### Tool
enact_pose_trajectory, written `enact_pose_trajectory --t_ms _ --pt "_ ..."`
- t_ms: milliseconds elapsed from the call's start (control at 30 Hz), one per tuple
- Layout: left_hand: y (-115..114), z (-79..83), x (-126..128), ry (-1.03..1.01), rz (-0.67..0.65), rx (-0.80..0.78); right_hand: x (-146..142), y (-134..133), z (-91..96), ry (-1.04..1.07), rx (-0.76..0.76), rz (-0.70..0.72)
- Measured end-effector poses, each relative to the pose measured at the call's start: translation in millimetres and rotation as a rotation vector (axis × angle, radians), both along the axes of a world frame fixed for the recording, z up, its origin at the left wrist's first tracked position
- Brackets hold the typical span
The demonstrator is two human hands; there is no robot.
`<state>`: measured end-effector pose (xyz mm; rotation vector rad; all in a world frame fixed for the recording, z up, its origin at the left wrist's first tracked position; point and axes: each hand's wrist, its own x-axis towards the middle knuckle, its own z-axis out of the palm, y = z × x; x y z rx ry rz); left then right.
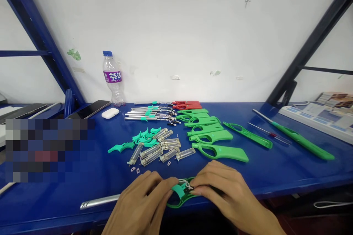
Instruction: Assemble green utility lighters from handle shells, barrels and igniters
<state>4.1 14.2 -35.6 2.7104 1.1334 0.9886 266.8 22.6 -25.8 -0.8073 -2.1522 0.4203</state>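
Both my hands rest at the near edge of the blue table [275, 169], closed on a green lighter handle shell [180, 196] with a teal trigger and thin white wires inside it. My left hand [143, 200] pinches its left side. A silver metal tube [99, 202] sticks out to the left from under that hand. My right hand [223, 191] presses its fingertips on the shell's right end. Just beyond the hands lie several clear gas tanks [157, 148], teal triggers [138, 139] and green handle shells [212, 136].
Farther back lie metal tubes with wires [150, 114], two red shells [186, 105], a water bottle [113, 79], a white earbud case [110, 113] and a phone [89, 109]. A finished green lighter [298, 137] and a half shell [248, 136] lie right. Blue rack struts flank the table.
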Motion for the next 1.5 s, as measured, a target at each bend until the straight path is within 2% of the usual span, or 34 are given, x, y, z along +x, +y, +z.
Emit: enact_pose_trajectory --t_ms 200,400,667,1000,1300,1500 --pt "2.4 -5.6 -8.6 0.177 -0.022 0.073 0.3 1.2 -1.7 0.037 -0.013 0.017" --pt "2.8 -5.1 -14.1 0.211 -0.028 0.105 -0.8 -0.1 -1.1 0.042 -0.023 -0.021" --pt "2.9 -3.9 -9.9 0.190 0.017 0.106 -1.1 0.1 -1.2 0.009 -0.015 -0.040" --pt "2.7 -5.0 -7.2 0.184 0.008 0.088 0.6 -0.2 -4.0 0.004 -0.008 -0.022" --pt "7.0 -11.2 -0.9 0.044 0.032 0.147 1.3 -0.2 -4.8 0.000 0.012 -0.028" --pt "10.2 -9.1 0.6 0.017 0.014 0.167 1.2 0.5 -5.1 -0.009 0.026 -0.026"
